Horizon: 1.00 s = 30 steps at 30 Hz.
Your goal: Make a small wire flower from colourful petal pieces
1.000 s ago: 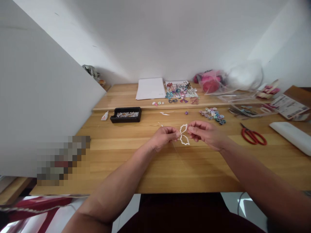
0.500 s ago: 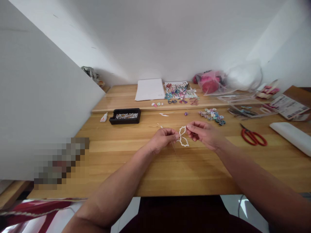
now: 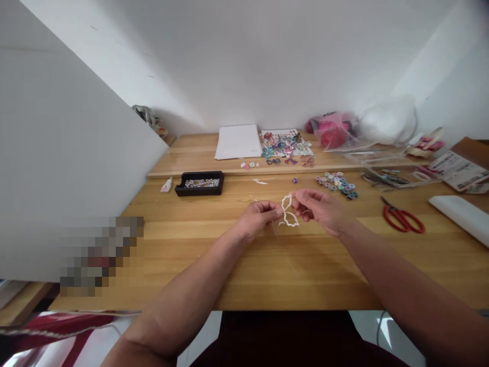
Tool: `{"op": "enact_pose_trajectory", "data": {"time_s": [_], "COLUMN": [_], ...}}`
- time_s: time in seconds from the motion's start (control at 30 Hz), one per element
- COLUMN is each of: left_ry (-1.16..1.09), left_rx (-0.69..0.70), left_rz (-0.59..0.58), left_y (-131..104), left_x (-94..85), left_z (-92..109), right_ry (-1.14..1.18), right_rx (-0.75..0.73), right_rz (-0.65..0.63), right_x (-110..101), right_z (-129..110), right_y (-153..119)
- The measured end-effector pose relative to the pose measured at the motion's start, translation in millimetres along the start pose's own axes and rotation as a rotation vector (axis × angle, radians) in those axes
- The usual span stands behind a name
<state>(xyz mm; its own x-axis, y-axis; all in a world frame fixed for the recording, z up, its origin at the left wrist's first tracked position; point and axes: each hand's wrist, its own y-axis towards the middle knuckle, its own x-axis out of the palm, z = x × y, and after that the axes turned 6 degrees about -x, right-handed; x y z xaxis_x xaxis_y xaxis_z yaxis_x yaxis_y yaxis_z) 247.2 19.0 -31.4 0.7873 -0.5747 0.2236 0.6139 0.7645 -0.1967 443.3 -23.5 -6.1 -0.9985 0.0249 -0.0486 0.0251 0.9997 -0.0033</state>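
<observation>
A small white wing-shaped outline (image 3: 291, 219) with two loops is held above the wooden table. My left hand (image 3: 261, 218) pinches its left side, and a thin thread or wire hangs below those fingers. At the upper loop's right edge, the closed fingers of my right hand (image 3: 315, 208) grip the outline; the exact contact is partly hidden. Just behind my left hand, a thin white strip (image 3: 253, 198) sticks up.
A black tray (image 3: 199, 190) of beads and a white glue bottle (image 3: 166, 185) stand at the left. Thread bobbins (image 3: 336, 183) and red-handled scissors (image 3: 404, 219) lie right. Behind are white paper (image 3: 238, 141), colourful flower pieces (image 3: 284, 145) and plastic bags (image 3: 385, 122).
The white outline has tilted slightly, its lower loop turning right and up. A short white end now shows below it. The whole view has shifted slightly.
</observation>
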Motion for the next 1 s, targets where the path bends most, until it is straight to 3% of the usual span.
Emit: {"op": "enact_pose_trajectory", "data": {"time_s": [0.2,0.37,0.63,1.0], "left_ry": [-0.154,-0.194,-0.242,-0.455], "left_rx": [0.085,0.104,0.071,-0.033], "left_rz": [0.084,0.150,0.141,0.053], "left_y": [4,6,8,3], "left_x": [-1.3,-3.1,-6.4,-1.5], "left_z": [-1,-3,-2,2], "right_ry": [0.079,0.079,-0.097,0.007], "right_rx": [0.040,-0.030,-0.221,-0.171], "right_rz": [0.112,0.170,0.158,0.149], "right_x": [-1,7,11,10], "right_z": [16,30,48,46], "right_y": [-6,-12,-14,-12]}}
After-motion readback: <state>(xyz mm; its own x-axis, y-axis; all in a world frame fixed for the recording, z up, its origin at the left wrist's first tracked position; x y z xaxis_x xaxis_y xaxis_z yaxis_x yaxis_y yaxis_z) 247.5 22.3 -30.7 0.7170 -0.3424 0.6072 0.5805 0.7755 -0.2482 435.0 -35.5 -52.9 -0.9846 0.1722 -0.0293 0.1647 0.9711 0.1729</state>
